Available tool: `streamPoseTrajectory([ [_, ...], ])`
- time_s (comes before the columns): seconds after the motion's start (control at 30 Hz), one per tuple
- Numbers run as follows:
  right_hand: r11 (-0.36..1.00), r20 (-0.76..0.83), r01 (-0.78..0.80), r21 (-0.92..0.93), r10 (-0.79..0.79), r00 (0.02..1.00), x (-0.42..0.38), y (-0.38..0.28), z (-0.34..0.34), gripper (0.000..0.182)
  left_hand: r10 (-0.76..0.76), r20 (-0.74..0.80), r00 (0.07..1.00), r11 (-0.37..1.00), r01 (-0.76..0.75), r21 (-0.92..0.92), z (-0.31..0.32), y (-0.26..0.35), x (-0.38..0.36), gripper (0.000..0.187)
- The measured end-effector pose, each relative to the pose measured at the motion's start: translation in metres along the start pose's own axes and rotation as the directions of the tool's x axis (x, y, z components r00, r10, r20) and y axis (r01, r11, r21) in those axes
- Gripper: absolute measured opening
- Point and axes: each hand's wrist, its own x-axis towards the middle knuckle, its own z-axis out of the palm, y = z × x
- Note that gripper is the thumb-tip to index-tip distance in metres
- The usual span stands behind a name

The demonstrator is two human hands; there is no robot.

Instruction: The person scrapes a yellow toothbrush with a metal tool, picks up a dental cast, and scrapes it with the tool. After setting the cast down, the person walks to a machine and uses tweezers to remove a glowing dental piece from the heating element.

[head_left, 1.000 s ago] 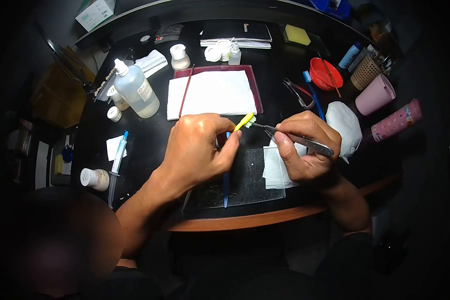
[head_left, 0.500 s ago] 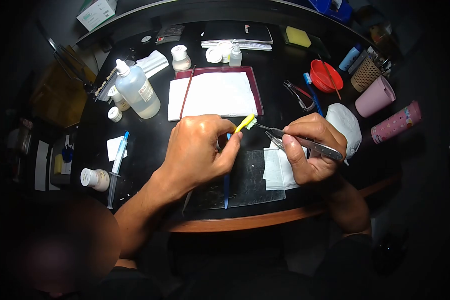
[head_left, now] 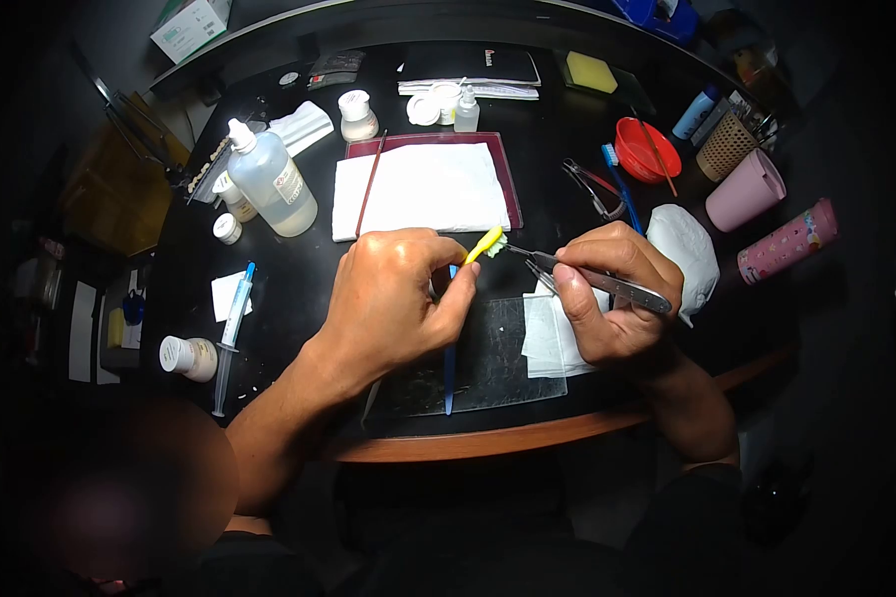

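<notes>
My left hand point(head_left: 393, 289) pinches a bright yellow, narrow piece point(head_left: 483, 244) between thumb and forefinger. A pale green, crumbly-looking mass point(head_left: 499, 246) sits at its far end. My right hand point(head_left: 622, 289) holds a scalpel-like metal tool point(head_left: 622, 287) with a flat handle, and its thin tip is at or very near the green mass; contact is too small to tell. Other metal prongs point(head_left: 541, 277) show beside the right fingers, partly hidden. Under the hands lie a glass plate point(head_left: 493, 368) and folded white tissue point(head_left: 543, 338). A blue stick point(head_left: 450, 378) is partly covered by my left hand.
A white paper pad point(head_left: 438, 189) bearing a brush point(head_left: 373, 184) lies ahead. Leftward stand a clear bottle point(head_left: 279, 189), a syringe point(head_left: 234, 318) and a jar point(head_left: 187, 358). Rightward are a red bowl point(head_left: 635, 154), a blue toothbrush point(head_left: 622, 184), a white bundle point(head_left: 682, 249) and a pink cup point(head_left: 747, 191).
My right hand and its metal tool have shifted slightly left. The whole view has moved by a few pixels; both grasps stay the same.
</notes>
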Motion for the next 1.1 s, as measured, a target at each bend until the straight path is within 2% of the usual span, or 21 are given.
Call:
streamPoseTrajectory([
  [1.1, 1.000, 0.016, -0.003, -0.010, 0.003, 1.000, 0.0001, 0.0001, 0.0018, 0.007, 0.089, 0.016, 0.996, 0.996, -0.089, 0.015, -0.0029, 0.0008, 0.0003, 0.013],
])
